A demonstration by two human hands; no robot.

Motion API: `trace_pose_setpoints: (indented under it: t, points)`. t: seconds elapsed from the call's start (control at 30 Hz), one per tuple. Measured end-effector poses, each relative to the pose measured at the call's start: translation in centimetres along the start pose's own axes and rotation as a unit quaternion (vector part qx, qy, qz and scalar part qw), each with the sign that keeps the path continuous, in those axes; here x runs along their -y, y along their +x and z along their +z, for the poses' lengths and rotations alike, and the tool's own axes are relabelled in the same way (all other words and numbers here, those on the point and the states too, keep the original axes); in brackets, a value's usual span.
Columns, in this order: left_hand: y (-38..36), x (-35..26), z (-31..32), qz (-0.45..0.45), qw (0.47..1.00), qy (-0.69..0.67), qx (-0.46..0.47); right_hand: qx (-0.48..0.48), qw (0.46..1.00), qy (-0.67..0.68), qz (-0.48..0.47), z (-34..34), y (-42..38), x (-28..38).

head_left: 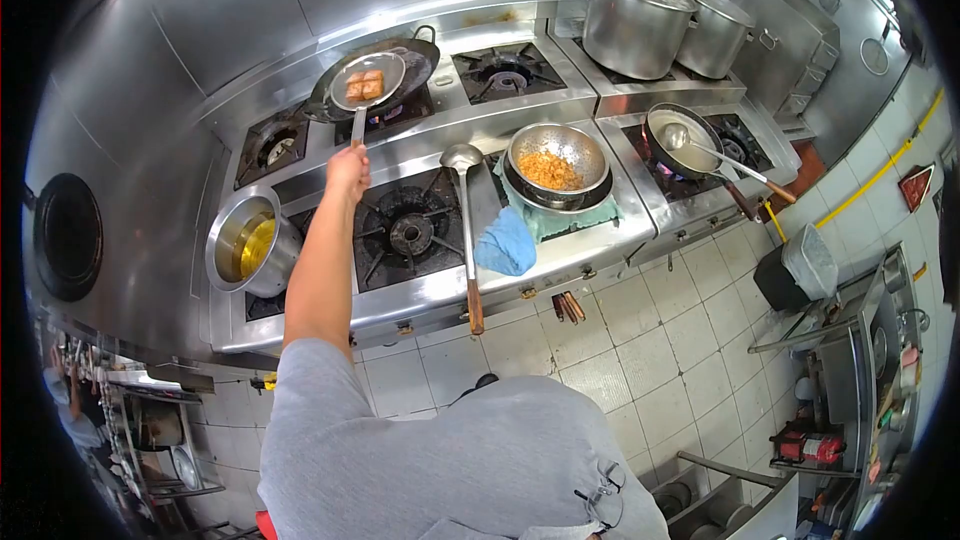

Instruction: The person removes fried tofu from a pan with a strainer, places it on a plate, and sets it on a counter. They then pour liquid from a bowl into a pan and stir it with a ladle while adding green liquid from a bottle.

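Note:
My left hand (348, 174) is closed around the wooden handle of a round skimmer (388, 68), with the arm stretched forward over the stove. Several orange-brown blocks of food (365, 85) sit together in the skimmer. Below it is a dark wok (424, 58) on a back burner, where a bluish flame shows. My right hand is out of view. To the right of my left hand, a long-handled ladle (462, 157) lies across the stove, its wooden handle end past the front edge.
A metal pot (222, 258) of yellow oil stands at the left. A perforated bowl (590, 147) holds orange bits beside a blue cloth (507, 242). Rightward, a pan (655, 128) contains pale liquid and another ladle (676, 135). Large stockpots (630, 30) stand behind; a bin (775, 275) is on the floor.

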State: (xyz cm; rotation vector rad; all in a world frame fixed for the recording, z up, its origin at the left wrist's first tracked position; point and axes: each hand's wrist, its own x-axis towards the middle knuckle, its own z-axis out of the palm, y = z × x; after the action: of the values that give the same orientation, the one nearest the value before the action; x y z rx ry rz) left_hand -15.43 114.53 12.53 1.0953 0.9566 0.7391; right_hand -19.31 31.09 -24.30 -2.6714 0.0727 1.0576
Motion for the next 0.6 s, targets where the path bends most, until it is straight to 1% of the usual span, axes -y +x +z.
trace_pose_setpoints:
  t: [0.03, 0.1, 0.17, 0.3, 0.4, 0.43, 0.5, 0.53, 0.57, 0.6]
  points:
    - [0.4, -0.5, -0.2, -0.018, 1.000, -0.017, 0.019, 0.002, 1.000, -0.006, -0.002, 0.3, 0.1, -0.5]
    - [-0.1, -0.3, 0.2, -0.026, 0.999, -0.017, 0.013, 0.005, 1.000, -0.020, -0.007, 1.3, 0.3, -1.8]
    - [-1.1, -0.3, 0.7, -0.016, 1.000, 0.011, 0.012, 0.007, 0.999, -0.032, -0.013, 2.3, 0.5, -3.1]
    - [-1.3, 0.4, 0.5, -0.004, 1.000, 0.023, 0.006, 0.010, 0.998, -0.055, -0.028, 4.8, 0.8, -6.0]
    - [-1.7, -0.7, 1.3, 0.021, 0.997, 0.070, 0.016, 0.005, 0.997, -0.069, -0.038, 7.7, 1.1, -9.2]
    - [-3.4, -1.5, 2.3, 0.031, 0.997, 0.073, 0.022, -0.001, 0.996, -0.074, -0.041, 8.9, 1.3, -10.6]
    - [-5.9, -2.3, 3.3, 0.057, 0.995, 0.051, 0.065, -0.017, 0.994, -0.090, -0.054, 11.5, 2.0, -13.5]
    - [-7.6, -2.8, 4.1, 0.051, 0.995, 0.053, 0.073, -0.021, 0.994, -0.092, -0.056, 12.3, 2.1, -14.4]
    - [-9.6, -3.3, 5.0, 0.061, 0.992, 0.034, 0.107, -0.026, 0.994, -0.090, -0.053, 12.8, 2.1, -14.8]
    - [-11.4, -3.6, 5.9, 0.072, 0.988, 0.014, 0.139, -0.014, 0.996, -0.077, -0.040, 11.5, 0.9, -13.3]
